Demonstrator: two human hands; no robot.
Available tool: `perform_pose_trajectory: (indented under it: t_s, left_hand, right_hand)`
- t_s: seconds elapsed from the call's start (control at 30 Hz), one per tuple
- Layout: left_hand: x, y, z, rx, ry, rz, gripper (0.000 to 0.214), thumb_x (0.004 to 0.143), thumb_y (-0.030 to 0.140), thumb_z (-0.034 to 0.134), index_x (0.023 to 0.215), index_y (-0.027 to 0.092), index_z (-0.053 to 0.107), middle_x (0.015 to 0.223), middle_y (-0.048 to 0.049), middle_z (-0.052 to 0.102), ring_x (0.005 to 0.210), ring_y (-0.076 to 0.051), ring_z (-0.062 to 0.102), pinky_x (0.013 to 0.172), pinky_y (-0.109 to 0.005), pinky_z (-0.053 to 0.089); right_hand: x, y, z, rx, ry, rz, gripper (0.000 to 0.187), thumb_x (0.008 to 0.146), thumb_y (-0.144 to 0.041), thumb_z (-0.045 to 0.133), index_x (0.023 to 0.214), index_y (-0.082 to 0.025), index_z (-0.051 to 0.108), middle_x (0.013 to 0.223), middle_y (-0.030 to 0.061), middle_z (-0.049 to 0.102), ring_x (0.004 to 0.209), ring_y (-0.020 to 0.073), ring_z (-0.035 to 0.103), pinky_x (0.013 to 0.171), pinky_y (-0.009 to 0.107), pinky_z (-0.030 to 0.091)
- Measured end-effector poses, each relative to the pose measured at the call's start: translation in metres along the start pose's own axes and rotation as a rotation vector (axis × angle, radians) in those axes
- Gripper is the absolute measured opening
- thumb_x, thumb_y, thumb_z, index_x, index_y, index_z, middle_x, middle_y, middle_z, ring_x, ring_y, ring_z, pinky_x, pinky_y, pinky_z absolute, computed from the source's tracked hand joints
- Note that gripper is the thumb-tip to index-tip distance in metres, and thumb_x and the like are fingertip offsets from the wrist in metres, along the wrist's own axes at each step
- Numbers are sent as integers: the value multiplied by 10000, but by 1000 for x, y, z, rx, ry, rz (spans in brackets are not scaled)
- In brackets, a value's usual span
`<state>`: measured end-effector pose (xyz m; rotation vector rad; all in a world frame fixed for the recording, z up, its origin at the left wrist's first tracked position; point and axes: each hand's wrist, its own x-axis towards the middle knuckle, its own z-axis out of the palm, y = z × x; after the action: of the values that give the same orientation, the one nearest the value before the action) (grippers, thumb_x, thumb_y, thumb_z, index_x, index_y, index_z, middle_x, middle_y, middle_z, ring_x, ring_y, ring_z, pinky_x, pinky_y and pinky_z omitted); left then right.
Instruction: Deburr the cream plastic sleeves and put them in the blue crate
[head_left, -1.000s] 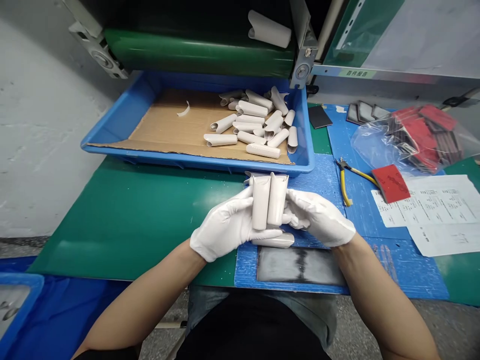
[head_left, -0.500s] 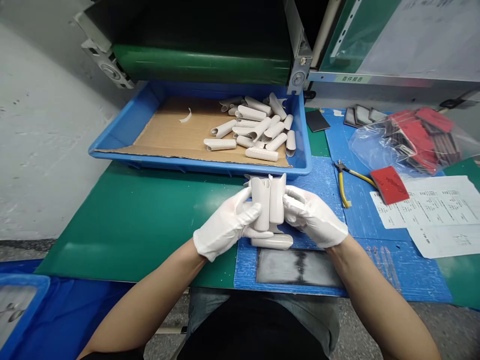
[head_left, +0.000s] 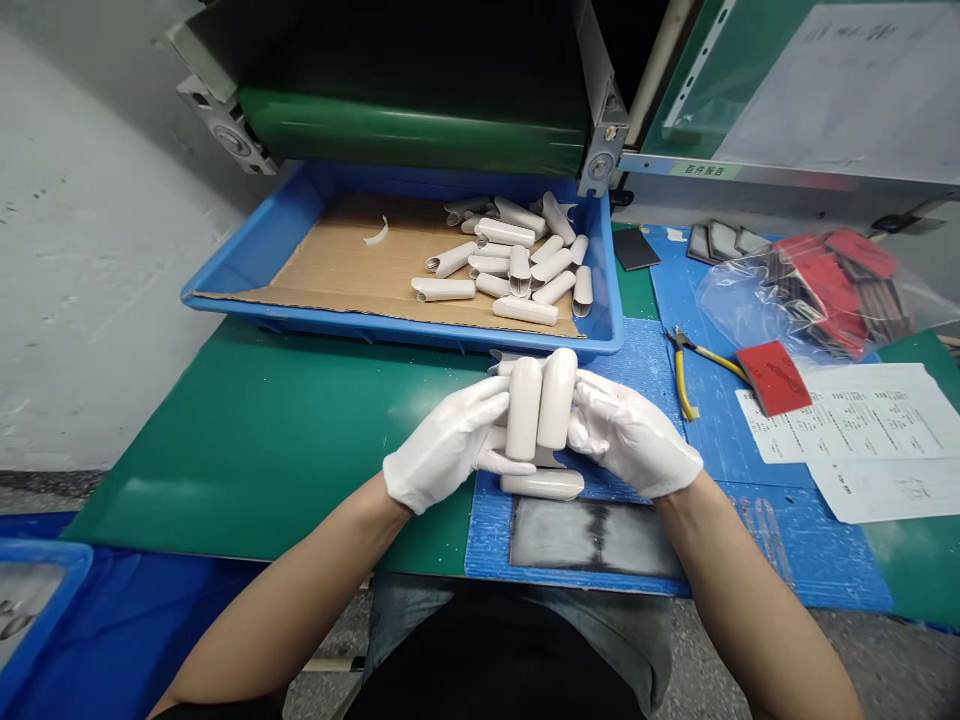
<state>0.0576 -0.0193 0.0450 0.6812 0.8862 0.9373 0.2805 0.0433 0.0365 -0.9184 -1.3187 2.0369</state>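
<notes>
Both my hands wear white gloves and meet over the blue corrugated mat (head_left: pixel 750 560). My left hand (head_left: pixel 446 445) grips one pale grey curved plastic shell (head_left: pixel 523 408), held upright. My right hand (head_left: pixel 630 435) grips a second shell (head_left: pixel 557 397) pressed side by side against the first. Their rounded backs face me. A third shell (head_left: pixel 541 485) lies flat on the mat just below my hands. Another shell peeks out behind the held pair.
A blue tray (head_left: pixel 247 250) lined with cardboard holds several more shells (head_left: pixel 517 262) below a green conveyor roller (head_left: pixel 420 130). Yellow-handled cutters (head_left: pixel 686 365), a red pad (head_left: pixel 772 377), a plastic bag of red and dark pads (head_left: pixel 825 285) and papers (head_left: pixel 862 425) lie right. A dark plate (head_left: pixel 592 535) sits near me.
The two held shells have been turned so their rounded closed ends now point up instead of their open ends. A shell on the conveyor a second ago has dropped out of sight.
</notes>
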Motion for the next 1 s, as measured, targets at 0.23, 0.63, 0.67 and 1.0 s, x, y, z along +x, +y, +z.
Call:
perform_pose_trajectory:
  t_s: [0.23, 0.63, 0.67, 1.0]
  left_hand:
    - [-2, -1, -6, 13, -22, -1, 575, 1037, 391, 692, 1588, 271, 579, 1529, -149, 669, 1272, -336, 744, 862, -379, 721]
    - [1, -2, 3, 128, 102, 85, 655, 805, 333, 956, 1371, 161, 675, 1325, -148, 768, 1070, -310, 798, 716, -334, 729]
    - [2, -3, 3, 135, 111, 88, 643, 806, 338, 956, 1356, 167, 669, 1313, -142, 772, 1058, -305, 801, 705, -330, 727]
    - [0, 0, -4, 73, 90, 80, 500, 1010, 486, 735, 1413, 200, 653, 1392, -150, 745, 1092, -324, 813, 788, -417, 738]
  right_hand:
    - [1, 2, -1, 237, -28, 46, 443, 908, -393, 874, 1247, -185, 679, 822, -31, 514, 632, 68, 393, 557, 223, 267]
    - [-1, 8, 6, 13, 61, 69, 576, 804, -492, 937, 1211, -195, 657, 785, -22, 648, 548, 79, 520, 459, 209, 312]
    - [0, 8, 8, -2, 57, 72, 614, 786, -481, 948, 1241, -200, 648, 830, -13, 669, 553, 84, 548, 448, 210, 324]
    - [-1, 8, 4, 62, 6, 77, 382, 974, -588, 741, 989, -234, 597, 733, -22, 629, 586, 121, 524, 563, 276, 380]
